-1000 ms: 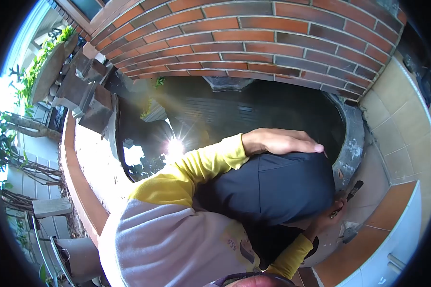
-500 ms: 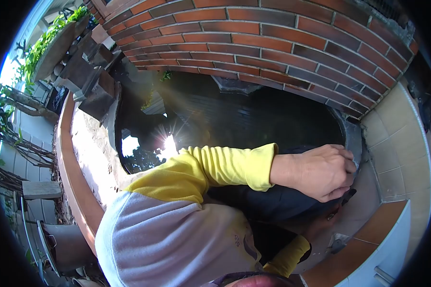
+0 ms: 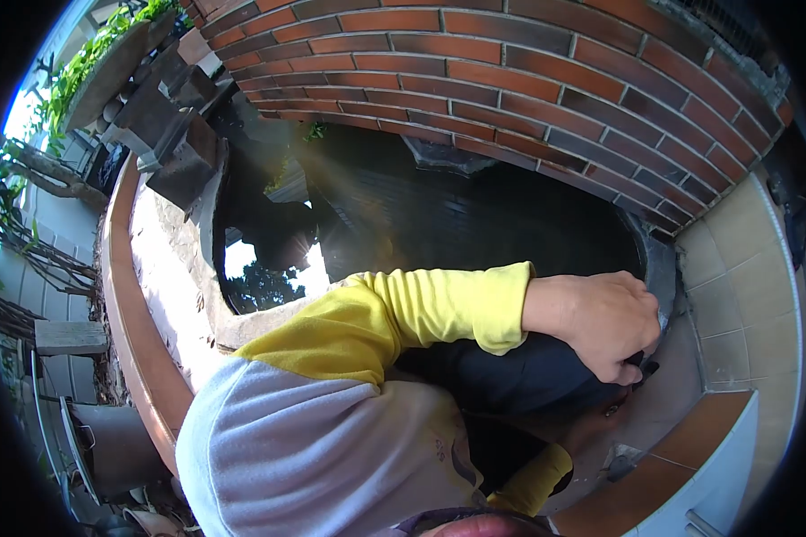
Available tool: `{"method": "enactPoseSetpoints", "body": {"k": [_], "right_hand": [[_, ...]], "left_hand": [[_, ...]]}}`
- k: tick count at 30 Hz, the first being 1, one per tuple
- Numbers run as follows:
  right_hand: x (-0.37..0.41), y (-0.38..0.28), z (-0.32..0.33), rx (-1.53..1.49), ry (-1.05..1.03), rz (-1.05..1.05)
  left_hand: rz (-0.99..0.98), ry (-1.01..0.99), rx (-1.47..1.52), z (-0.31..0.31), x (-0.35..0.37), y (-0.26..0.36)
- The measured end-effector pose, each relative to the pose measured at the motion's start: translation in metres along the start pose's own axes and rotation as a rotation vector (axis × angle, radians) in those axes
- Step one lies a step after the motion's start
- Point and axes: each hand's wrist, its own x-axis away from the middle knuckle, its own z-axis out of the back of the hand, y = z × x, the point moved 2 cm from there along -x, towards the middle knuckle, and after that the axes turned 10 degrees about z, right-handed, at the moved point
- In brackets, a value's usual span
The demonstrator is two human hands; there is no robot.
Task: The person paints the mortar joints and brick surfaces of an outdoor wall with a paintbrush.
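Crouching at the right end of the pond [image 3: 475, 215], I reach my left arm across my body, its yellow sleeve [image 3: 439, 309] drawn down to the wrist. My left hand [image 3: 600, 327] sits over the grey stone rim [image 3: 664, 268], where that rim meets the pale tiles [image 3: 734, 268]. The fingers are curled into a tight fist, knuckles up, closed around a dark tool [image 3: 645, 365]. Only a short black end of it pokes out beneath my fingertips, just over the tiles at the rim's near edge, and I cannot make out what kind of tool it is. My right hand [image 3: 591, 428] lies lower, in shadow under my bent knee [image 3: 510, 376] in dark trousers, close below the left hand. Most of it is hidden, so I cannot tell whether it is open or holding anything. A small grey scrap [image 3: 622, 461] lies on the tiles beside the orange-brown border [image 3: 663, 465]. A curved red brick wall [image 3: 510, 80] rises straight from the pond's far edge, and the dark water carries a bright glare of sun toward its left side. Along the pond's left edge runs a sandy ledge [image 3: 166, 268], with stacked brown blocks [image 3: 175, 152] at its far corner and a planter [image 3: 98, 72] of green leaves beyond them.
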Motion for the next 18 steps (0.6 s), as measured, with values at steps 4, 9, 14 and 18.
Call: {"method": "enactPoseSetpoints", "body": {"k": [4,9,14,18], "right_hand": [[0.001,-0.007,-0.002,-0.092,0.043,-0.089],[0.012,0.02,-0.009,-0.058,0.068,-0.079],[0.015,0.02,-0.014,-0.126,0.124,-0.192],[0.021,0.034,-0.017,-0.134,0.179,-0.197]], "left_hand": [[-0.138,0.121,0.106,0.004,0.007,-0.003],[-0.153,0.234,0.264,0.0,0.01,-0.015],[0.088,0.128,0.215,0.004,0.007,-0.022],[0.155,0.014,0.129,0.005,0.001,-0.023]]}}
